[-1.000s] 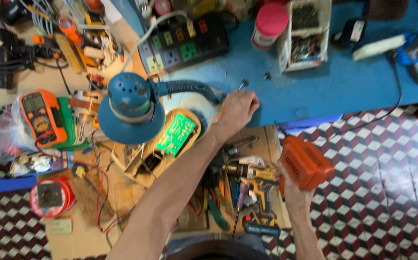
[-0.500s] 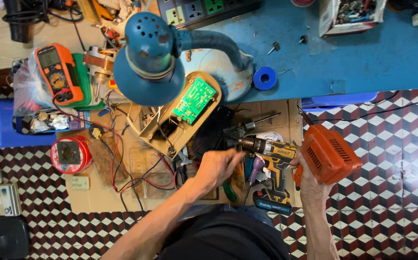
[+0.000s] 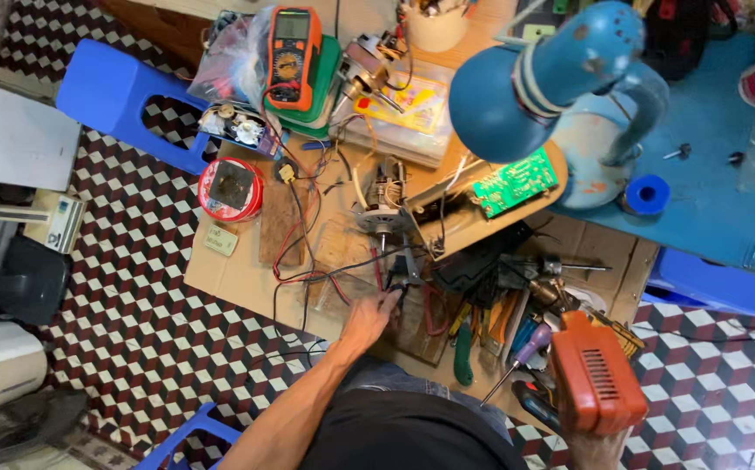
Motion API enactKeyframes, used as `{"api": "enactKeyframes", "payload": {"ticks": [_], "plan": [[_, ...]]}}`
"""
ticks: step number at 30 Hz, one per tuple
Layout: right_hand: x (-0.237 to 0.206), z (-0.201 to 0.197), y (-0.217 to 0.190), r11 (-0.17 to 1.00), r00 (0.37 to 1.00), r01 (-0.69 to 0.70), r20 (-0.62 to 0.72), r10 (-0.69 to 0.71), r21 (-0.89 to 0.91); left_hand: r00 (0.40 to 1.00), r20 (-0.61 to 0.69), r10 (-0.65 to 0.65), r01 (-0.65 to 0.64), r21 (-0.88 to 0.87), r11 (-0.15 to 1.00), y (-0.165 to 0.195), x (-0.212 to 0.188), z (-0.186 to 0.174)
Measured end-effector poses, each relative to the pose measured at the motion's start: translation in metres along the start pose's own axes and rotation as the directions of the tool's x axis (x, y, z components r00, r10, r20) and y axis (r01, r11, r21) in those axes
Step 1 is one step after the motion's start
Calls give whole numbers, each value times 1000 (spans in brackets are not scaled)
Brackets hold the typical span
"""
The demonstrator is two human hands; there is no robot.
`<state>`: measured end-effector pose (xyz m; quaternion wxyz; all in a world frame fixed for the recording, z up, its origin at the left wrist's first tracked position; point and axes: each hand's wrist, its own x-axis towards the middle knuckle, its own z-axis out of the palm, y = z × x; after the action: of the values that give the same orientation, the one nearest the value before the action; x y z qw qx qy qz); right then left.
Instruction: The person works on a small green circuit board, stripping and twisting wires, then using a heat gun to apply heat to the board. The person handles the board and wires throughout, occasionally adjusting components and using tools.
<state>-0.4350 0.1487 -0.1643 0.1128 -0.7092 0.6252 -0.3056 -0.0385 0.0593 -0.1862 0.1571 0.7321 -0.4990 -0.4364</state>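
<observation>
We pinch the left hand [image 3: 367, 318] fingers onto a black clip [image 3: 392, 296] among red and black wires [image 3: 312, 278], while the right hand [image 3: 588, 439] fingers stay clamped on the orange casing [image 3: 597, 380], keeping it off the cluttered bench [image 3: 229, 283].

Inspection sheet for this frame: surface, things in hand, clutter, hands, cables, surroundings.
Surface: cardboard sheet over the bench, crowded.
Things in hand: orange housing; small black part among wires.
Clutter: multimeter, green circuit board, blue lamp, screwdriver.
Hands: left hand touches the black part; right hand holds the housing from below.
Cables: red and black wires, tangled.
Surroundings: checkered floor, blue stool.
</observation>
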Motion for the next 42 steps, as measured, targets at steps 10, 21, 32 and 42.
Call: {"api": "enactKeyframes", "payload": {"ticks": [10, 21, 32, 42], "plan": [[52, 32, -66, 974, 910, 104, 376, -174, 200, 979, -197, 47, -85, -189, 978, 4, 12, -110], [101, 66, -160, 947, 856, 136, 447, -260, 290, 965, -88, 249, -261, -175, 949, -32, 71, -167], [101, 126, -158, 565, 627, -746, 658, 418, 352, 919, -327, 221, -250, -49, 967, -81, 105, -218], [94, 179, -280, 985, 959, -134, 265, 102, 109, 916, -356, 186, -187, 34, 982, -104, 113, -228]]}}
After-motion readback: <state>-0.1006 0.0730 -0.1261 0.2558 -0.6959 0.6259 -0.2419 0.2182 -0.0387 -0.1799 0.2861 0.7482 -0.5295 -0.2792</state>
